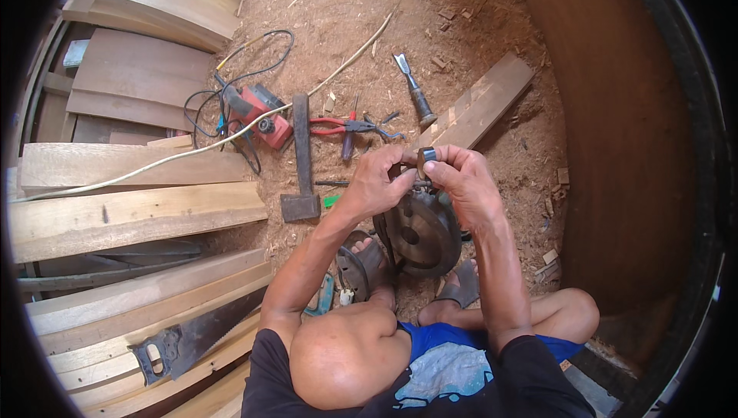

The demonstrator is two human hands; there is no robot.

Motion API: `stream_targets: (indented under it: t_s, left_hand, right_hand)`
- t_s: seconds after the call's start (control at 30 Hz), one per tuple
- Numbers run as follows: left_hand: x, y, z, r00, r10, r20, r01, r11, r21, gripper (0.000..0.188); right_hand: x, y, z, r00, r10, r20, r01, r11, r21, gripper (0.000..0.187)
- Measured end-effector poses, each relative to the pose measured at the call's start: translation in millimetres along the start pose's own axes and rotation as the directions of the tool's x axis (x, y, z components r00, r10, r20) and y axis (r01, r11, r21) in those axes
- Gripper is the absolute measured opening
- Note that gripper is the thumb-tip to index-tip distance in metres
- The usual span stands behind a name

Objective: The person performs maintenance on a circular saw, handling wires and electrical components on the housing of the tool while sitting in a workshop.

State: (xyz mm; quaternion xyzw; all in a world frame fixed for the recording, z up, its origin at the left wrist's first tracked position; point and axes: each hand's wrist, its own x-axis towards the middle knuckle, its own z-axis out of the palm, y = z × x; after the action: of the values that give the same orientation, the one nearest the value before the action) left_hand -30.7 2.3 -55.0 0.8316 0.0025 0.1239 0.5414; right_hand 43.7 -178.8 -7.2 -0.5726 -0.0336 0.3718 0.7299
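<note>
My right hand [465, 179] is closed, thumb and fingers pinching a small black roll [428, 156] that looks like tape. Close beside it, my left hand [382, 179] is also closed, thumb against fingers; whatever it grips is hidden. Both hands are above a dark, round-bodied power tool [419, 237] standing between my feet. Its upper part is partly covered by the hands. To the left of the left hand lies a hammer [304, 156] with a dark handle, its head toward me.
Sawdust covers the ground. Pliers [342, 125], a chisel [415, 93], a red power tool [265, 118] and a board [484, 103] lie beyond my hands. Timber planks [138, 214] and a handsaw [192, 345] are on the left. A brown panel [630, 133] stands at right.
</note>
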Motion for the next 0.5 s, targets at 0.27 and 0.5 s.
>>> stream_targets:
  t_s: [0.27, 0.5]
  left_hand:
    - [-2, 6, 2, 0.992, -0.123, 0.018, 0.123, 0.992, -0.012, 0.016]
    - [1, -3, 4, 0.947, -0.302, 0.108, 0.319, 0.924, -0.209, 0.015]
  right_hand:
    - [20, -8, -7, 0.998, -0.010, -0.069, -0.009, 0.962, -0.273, 0.014]
    - [27, -1, -2, 0.999, -0.023, 0.029, 0.026, 0.995, -0.098, 0.023]
